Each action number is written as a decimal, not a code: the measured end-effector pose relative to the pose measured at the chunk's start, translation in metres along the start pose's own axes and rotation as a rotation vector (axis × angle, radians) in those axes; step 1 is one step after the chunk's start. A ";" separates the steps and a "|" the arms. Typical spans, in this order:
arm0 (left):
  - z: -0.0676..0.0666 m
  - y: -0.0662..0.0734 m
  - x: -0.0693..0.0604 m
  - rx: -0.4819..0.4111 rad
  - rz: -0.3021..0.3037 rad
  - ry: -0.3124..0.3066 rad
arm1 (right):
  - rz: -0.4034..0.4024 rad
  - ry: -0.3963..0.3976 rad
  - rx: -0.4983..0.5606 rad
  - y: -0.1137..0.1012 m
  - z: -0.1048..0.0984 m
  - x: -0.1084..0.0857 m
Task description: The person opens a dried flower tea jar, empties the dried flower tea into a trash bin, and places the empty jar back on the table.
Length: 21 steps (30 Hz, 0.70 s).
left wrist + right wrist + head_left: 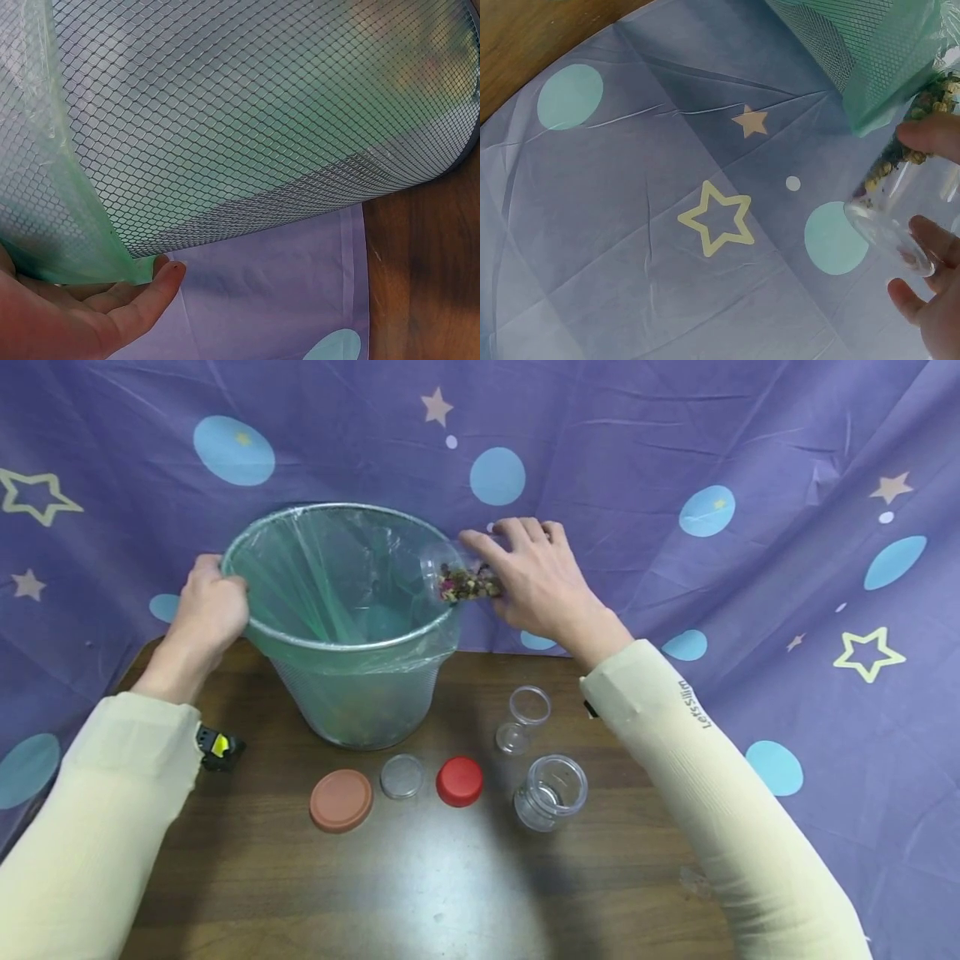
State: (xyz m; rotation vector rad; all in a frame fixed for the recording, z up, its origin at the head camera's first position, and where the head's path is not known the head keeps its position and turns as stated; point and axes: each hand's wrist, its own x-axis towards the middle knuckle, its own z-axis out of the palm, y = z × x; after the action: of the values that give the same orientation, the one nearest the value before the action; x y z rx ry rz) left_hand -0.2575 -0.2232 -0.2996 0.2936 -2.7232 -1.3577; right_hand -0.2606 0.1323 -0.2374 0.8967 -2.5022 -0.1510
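A mesh waste bin (360, 693) lined with a green plastic bag (315, 585) leans slightly on the table. My left hand (213, 602) grips its rim at the left; in the left wrist view its fingers curl under the folded bag edge. At the bin's right rim, my right hand (536, 572) holds a clear jar (900, 217) on its side, mouth towards the bin's inside. Dried flowers (465, 583) lie along the jar's lower wall, some near the mouth. Part of the jar is hidden behind the fingers.
On the table (442, 893) before the bin lie a salmon lid (341, 800), a grey lid (402, 776) and a red lid (460, 781). Two clear jars stand to their right, a small jar (513, 737) and a wider jar (540, 806). A purple cloth (600, 435) hangs behind.
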 end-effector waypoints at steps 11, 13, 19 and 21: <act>0.003 -0.001 -0.001 -0.018 -0.008 -0.006 | -0.059 0.072 -0.005 -0.004 0.004 0.002; 0.002 0.000 -0.001 -0.016 -0.009 -0.004 | -0.063 0.074 -0.006 -0.004 0.004 0.002; 0.001 0.000 -0.001 -0.023 -0.010 -0.004 | -0.081 0.078 -0.022 -0.004 0.002 0.006; 0.001 0.000 -0.001 -0.019 -0.008 0.001 | -0.088 0.081 -0.022 -0.005 0.002 0.007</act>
State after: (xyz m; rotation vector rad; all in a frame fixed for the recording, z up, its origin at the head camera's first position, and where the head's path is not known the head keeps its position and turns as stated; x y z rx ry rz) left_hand -0.2565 -0.2225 -0.3000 0.3041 -2.7103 -1.3839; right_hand -0.2633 0.1243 -0.2375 0.9851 -2.3834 -0.1678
